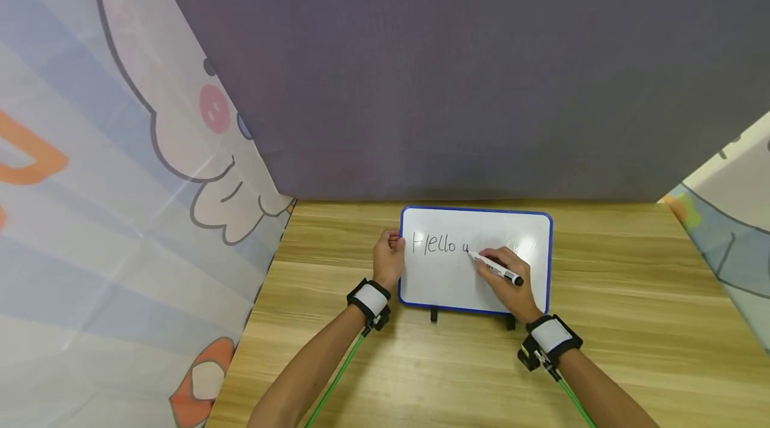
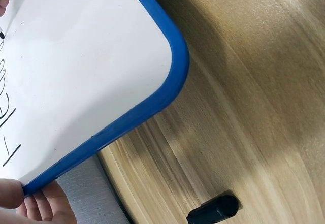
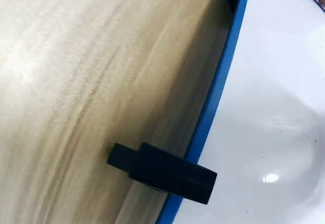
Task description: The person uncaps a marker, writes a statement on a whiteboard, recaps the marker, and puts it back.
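A whiteboard [image 1: 445, 284] with a blue frame stands propped on the wooden table, with "Hello" and the start of another letter written in black. My left hand [image 1: 388, 259] grips its left edge; in the left wrist view the thumb [image 2: 10, 192] lies in front and the fingers [image 2: 51, 203] behind. Between the fingers of my right hand [image 1: 510, 281] is a white marker [image 1: 496, 269] with a black end, its tip at the last letter. The right wrist view shows the board's lower blue edge [image 3: 216, 89], but not the right hand's grip.
Two black stand feet [image 1: 434, 313] stick out below the board, one seen closely as a black block [image 3: 172, 173]. A dark rounded piece [image 2: 213, 210] is on the table beyond the left edge. A grey panel [image 1: 421, 80] rises behind the table [image 1: 325, 247], with a printed cloth [image 1: 120, 247] at left.
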Demonstrator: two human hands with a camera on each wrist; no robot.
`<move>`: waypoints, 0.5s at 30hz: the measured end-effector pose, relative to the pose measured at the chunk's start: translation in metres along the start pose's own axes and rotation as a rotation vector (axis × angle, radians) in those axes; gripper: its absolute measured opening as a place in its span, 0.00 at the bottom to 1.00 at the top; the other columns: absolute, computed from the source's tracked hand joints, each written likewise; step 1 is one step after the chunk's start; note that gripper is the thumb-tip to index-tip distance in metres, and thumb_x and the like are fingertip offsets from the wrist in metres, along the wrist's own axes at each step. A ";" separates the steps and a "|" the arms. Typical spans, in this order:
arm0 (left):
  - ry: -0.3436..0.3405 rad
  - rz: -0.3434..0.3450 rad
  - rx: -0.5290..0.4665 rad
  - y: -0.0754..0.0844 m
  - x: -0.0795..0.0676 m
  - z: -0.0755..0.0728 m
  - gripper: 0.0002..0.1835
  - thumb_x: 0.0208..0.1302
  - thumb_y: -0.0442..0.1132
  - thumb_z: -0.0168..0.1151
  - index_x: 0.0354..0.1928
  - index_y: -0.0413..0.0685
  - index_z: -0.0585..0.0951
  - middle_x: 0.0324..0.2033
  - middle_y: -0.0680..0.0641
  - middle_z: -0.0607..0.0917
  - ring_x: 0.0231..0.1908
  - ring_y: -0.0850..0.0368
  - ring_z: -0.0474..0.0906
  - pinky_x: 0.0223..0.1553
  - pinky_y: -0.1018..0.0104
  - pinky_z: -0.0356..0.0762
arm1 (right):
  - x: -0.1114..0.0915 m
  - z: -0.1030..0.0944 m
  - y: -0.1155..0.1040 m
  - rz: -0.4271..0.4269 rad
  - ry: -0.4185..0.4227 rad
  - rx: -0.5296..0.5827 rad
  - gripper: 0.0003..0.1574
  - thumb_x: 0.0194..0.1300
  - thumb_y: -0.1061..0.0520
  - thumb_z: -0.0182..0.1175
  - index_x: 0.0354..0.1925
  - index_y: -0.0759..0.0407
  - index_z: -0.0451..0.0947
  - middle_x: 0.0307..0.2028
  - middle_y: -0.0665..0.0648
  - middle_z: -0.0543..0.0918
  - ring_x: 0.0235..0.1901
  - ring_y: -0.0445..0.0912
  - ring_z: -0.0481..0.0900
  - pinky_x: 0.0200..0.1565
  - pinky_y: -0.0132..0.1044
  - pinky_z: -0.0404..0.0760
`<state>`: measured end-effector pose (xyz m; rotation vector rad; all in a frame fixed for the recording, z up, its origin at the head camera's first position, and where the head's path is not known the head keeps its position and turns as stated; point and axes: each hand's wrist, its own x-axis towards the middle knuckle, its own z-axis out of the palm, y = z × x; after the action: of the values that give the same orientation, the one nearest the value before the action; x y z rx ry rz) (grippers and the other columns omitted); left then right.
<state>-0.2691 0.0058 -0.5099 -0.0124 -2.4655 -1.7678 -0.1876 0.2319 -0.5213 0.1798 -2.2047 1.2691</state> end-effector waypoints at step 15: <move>-0.006 0.001 -0.017 0.001 -0.002 -0.002 0.10 0.62 0.27 0.54 0.45 0.32 0.76 0.36 0.37 0.80 0.36 0.52 0.76 0.38 0.66 0.75 | 0.005 -0.004 -0.009 0.036 0.043 0.007 0.11 0.50 0.70 0.65 0.36 0.68 0.81 0.30 0.61 0.81 0.34 0.38 0.78 0.38 0.15 0.72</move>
<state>-0.2673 0.0048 -0.5085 -0.0201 -2.4538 -1.7916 -0.1868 0.2312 -0.5103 0.1145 -2.1769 1.2882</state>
